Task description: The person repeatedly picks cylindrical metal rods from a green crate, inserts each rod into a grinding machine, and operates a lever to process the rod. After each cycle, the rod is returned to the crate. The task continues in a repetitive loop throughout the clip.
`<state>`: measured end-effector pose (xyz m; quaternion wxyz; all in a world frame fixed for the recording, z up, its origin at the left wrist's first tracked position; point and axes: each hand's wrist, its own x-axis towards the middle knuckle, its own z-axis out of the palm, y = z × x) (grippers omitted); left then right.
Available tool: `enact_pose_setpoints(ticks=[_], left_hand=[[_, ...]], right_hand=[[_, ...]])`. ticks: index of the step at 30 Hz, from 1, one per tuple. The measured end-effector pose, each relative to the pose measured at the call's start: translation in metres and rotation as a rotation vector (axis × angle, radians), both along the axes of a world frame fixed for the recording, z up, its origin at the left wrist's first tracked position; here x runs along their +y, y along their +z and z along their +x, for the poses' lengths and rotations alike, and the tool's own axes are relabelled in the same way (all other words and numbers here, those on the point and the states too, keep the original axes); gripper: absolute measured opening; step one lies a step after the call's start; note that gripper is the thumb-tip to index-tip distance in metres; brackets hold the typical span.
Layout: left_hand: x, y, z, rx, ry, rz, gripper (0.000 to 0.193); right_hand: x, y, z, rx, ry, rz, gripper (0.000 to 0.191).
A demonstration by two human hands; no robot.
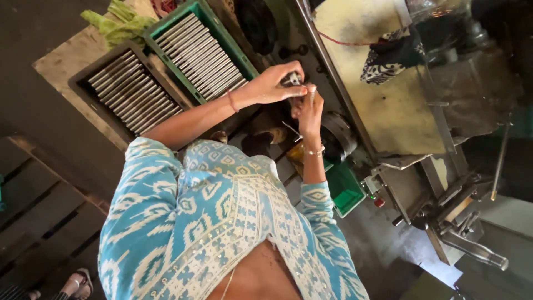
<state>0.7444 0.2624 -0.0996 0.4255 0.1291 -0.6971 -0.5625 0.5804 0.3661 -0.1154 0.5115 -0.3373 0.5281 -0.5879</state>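
Up close, left hand grip pinching small metal part, right hand grip pinching thin metal rod, green tray of rods beside, machine ahead

Garment: turquoise with a white geometric print. Green crate and dark brown crate, each holding silver-grey metal rods; pale green cloth beside them. Black-and-white patterned cloth on the yellowish-stained machine panel.
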Motion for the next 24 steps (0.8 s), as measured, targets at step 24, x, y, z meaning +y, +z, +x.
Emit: enact_pose_setpoints(ticks=[24], left_hand=[[0.002,0.008,-0.052,-0.104,-0.333,1.198,0.032]], right_hand=[[0.012,0.007,-0.079,1.208,-0.032,-0.478,0.03]])
